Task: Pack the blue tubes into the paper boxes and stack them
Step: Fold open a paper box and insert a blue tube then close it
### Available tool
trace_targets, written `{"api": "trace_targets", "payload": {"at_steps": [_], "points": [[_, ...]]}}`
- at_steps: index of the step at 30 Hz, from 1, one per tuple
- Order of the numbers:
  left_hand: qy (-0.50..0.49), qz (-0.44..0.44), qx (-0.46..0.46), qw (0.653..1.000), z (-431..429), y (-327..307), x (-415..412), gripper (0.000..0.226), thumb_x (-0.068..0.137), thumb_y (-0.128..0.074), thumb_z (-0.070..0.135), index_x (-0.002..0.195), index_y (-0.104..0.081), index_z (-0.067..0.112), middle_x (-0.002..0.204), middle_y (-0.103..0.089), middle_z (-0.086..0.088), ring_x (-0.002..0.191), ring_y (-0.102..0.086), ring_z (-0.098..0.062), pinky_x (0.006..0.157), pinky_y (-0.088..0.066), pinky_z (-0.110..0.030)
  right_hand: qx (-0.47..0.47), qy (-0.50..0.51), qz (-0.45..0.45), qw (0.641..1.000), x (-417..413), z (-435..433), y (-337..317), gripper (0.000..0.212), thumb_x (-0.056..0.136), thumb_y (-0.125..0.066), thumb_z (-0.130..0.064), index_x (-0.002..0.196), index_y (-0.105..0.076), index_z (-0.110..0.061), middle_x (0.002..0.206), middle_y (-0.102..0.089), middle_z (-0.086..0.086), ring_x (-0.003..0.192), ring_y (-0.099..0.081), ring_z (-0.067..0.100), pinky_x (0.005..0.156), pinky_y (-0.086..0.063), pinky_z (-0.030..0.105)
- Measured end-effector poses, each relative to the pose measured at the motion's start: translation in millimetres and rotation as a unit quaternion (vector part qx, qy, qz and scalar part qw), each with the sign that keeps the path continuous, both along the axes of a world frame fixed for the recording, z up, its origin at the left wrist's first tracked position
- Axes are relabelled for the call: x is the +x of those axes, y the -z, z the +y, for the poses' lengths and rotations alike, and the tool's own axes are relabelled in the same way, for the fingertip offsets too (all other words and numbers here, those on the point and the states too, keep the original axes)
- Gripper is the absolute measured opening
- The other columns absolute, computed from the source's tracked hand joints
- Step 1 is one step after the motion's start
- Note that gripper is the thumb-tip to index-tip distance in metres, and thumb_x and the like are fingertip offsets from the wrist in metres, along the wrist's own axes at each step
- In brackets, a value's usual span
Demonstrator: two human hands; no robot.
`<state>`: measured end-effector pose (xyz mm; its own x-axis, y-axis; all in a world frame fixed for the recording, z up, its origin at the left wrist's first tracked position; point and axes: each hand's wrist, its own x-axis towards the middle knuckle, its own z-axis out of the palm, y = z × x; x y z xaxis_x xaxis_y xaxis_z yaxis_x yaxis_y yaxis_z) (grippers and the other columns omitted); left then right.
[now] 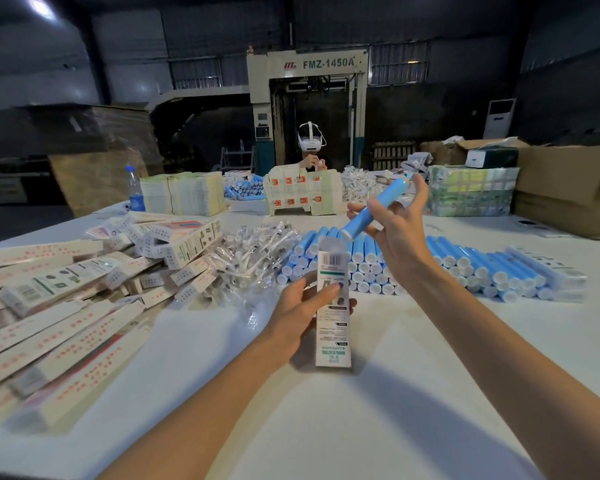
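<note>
Tube (374,210) pinched in my right hand (397,233), tilted just above the paper box (333,303) my left hand (300,315) holds upright. It looks light, rigid and smooth, so I grip mid-barrel; the thin carton would crush, so I hold its sides gently.

Packed boxes (59,327) lie left on the table (378,410), stacked tubes (465,268) right.
</note>
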<state>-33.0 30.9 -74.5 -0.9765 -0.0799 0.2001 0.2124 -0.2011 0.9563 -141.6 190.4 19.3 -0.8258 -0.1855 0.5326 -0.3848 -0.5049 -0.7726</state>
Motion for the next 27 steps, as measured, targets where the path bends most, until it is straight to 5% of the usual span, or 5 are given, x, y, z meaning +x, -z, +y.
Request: {"api": "trace_targets", "payload": {"at_steps": [8,13,17,23,27], "points": [[0.024,0.026,-0.03,0.999,-4.7,3.6,-4.9,0.042,0.093,-0.084,0.033,0.131,-0.069,0.021,0.127,-0.074,-0.022,0.113,-0.072,-0.049,0.101,-0.058,-0.059,0.12,0.05,-0.002,0.992,-4.4,-6.3,4.1,0.096,0.094,-0.073,-0.001,0.154,-0.015,-0.048,0.132,-0.058,0.01,0.102,-0.077,0.024,0.096,-0.06,0.044],[0.021,0.027,-0.055,0.998,-4.4,3.3,-3.6,0.047,0.097,-0.078,0.034,0.139,-0.063,0.02,0.129,-0.074,-0.015,0.115,-0.073,-0.042,0.1,-0.06,-0.052,0.275,0.052,0.013,0.96,-8.3,6.8,-8.8,0.086,0.089,-0.079,-0.004,0.148,-0.024,-0.035,0.08,-0.078,-0.006,0.073,-0.072,-0.001,0.063,-0.052,0.014],[0.015,0.023,-0.041,0.999,-0.4,2.3,-1.8,0.046,0.098,-0.073,0.03,0.141,-0.061,0.018,0.127,-0.075,-0.014,0.114,-0.074,-0.041,0.096,-0.062,-0.047,0.347,0.016,0.036,0.937,-1.1,5.3,-6.5,0.075,0.088,-0.08,-0.011,0.138,-0.028,-0.031,0.103,-0.071,0.013,0.091,-0.071,0.019,0.07,-0.052,0.024],[-0.06,0.001,-0.001,0.998,4.0,10.2,-2.9,0.025,0.11,-0.057,0.025,0.134,-0.062,0.021,0.12,-0.078,-0.013,0.09,-0.079,-0.029,0.076,-0.064,-0.035,0.394,0.065,0.102,0.911,1.3,-8.9,26.0,0.028,0.105,-0.059,-0.038,0.13,-0.052,-0.026,0.123,-0.056,0.0,0.107,-0.058,0.011,0.073,-0.045,0.02],[-0.154,0.019,0.058,0.986,-5.5,10.6,-7.8,0.017,0.109,-0.055,0.025,0.123,-0.064,0.025,0.106,-0.081,-0.012,0.075,-0.077,-0.023,0.062,-0.061,-0.03,0.359,0.148,0.108,0.915,-4.9,-34.1,42.9,0.017,0.108,-0.051,-0.018,0.12,-0.064,-0.017,0.116,-0.066,-0.001,0.102,-0.063,0.013,0.081,-0.051,0.029]]}}
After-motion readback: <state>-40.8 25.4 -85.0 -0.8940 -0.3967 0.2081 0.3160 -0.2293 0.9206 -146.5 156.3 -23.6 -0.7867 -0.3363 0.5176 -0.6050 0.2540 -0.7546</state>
